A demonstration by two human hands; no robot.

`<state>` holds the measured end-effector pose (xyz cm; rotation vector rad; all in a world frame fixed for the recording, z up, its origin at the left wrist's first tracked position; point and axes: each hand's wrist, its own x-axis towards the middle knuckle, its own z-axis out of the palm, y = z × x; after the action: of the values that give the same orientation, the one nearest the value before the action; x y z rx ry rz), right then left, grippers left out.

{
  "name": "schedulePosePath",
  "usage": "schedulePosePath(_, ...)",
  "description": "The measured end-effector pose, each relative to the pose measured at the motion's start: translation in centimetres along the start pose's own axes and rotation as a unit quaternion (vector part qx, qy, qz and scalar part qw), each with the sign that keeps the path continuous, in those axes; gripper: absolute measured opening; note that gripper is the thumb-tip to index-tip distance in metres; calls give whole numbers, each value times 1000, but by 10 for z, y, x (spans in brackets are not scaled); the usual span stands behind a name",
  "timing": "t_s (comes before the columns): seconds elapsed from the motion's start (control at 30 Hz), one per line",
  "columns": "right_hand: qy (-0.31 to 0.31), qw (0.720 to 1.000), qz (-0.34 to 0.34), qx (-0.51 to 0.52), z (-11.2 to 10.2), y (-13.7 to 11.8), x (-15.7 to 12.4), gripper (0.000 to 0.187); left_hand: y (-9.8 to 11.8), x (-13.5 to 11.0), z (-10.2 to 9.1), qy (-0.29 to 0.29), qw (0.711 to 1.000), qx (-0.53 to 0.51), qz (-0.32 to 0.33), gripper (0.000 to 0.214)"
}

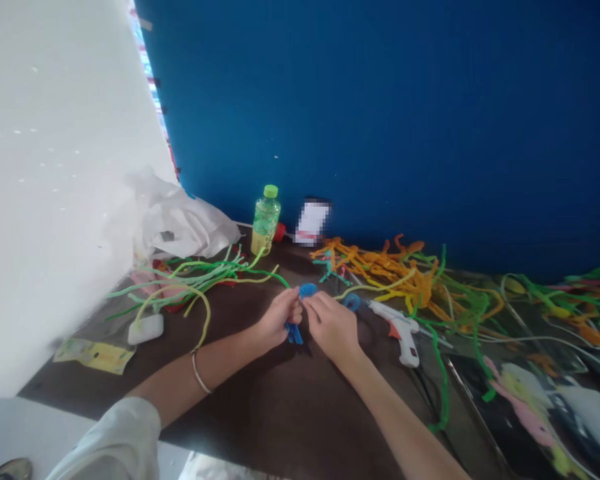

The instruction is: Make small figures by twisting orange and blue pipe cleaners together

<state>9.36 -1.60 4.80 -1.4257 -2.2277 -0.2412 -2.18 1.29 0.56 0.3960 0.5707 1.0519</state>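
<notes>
Fuzzy blue pipe cleaners (308, 291) are pinched between both of my hands, their top bent into a rounded, coiled shape. My left hand (281, 316) is closed round them, and their straight blue ends hang below its fingers. From the other side, my right hand (333, 327) grips the blue top with thumb and fingertips closed. Close behind that hand lies a second blue coil (351, 302) on the dark brown table (300, 407). The white glue gun (399, 328) with an orange trigger rests to the right.
Green pipe cleaners (200, 280) spread at the left, near a white case (146, 329) and a yellow packet (96, 355). Behind stand a green-capped bottle (265, 223) and a phone (312, 221). Orange pipe-cleaner pieces (380, 263) pile up at right. A white plastic bag (187, 223) lies back left.
</notes>
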Motion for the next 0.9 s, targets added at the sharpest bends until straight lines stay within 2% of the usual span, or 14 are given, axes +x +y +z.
schedulePosePath(0.13, 28, 987, 72, 143, 7, 4, -8, 23, -1, 1, -1, -29, 998, -44, -41, 41)
schedulePosePath(0.2, 49, 966, 128, 218, 9, 4, -9, 21, -1, 0, 0, -47, 996, -54, -50, 38)
schedulePosePath(0.3, 71, 921, 217, 314, 11, 4, -8, 23, -2, -3, 2, -70, 995, -48, -57, 36)
schedulePosePath(0.4, 52, 860, 291, 417, 12, 3, -5, 26, -1, -6, 4, -95, 993, -33, -63, 33)
schedulePosePath(0.53, -43, 740, 370, 560, 9, 4, -1, 32, 2, -6, 2, -111, 991, -10, -71, 31)
schedulePosePath(0.63, -54, 690, 384, 612, 6, 6, -2, 32, 2, -4, -1, -118, 989, 24, -84, 30)
schedulePosePath(0.7, -39, 671, 387, 631, 6, 8, -3, 30, 0, -2, -3, -117, 988, 46, -84, 30)
schedulePosePath(0.77, -18, 666, 397, 631, 7, 8, -5, 28, -2, -1, -4, -112, 989, 67, -70, 32)
schedulePosePath(0.83, 4, 670, 403, 623, 8, 9, -6, 27, -4, -1, -3, -108, 989, 90, -44, 33)
schedulePosePath(0.9, 22, 687, 404, 604, 9, 10, -7, 26, -5, -1, -2, -104, 988, 114, -12, 34)
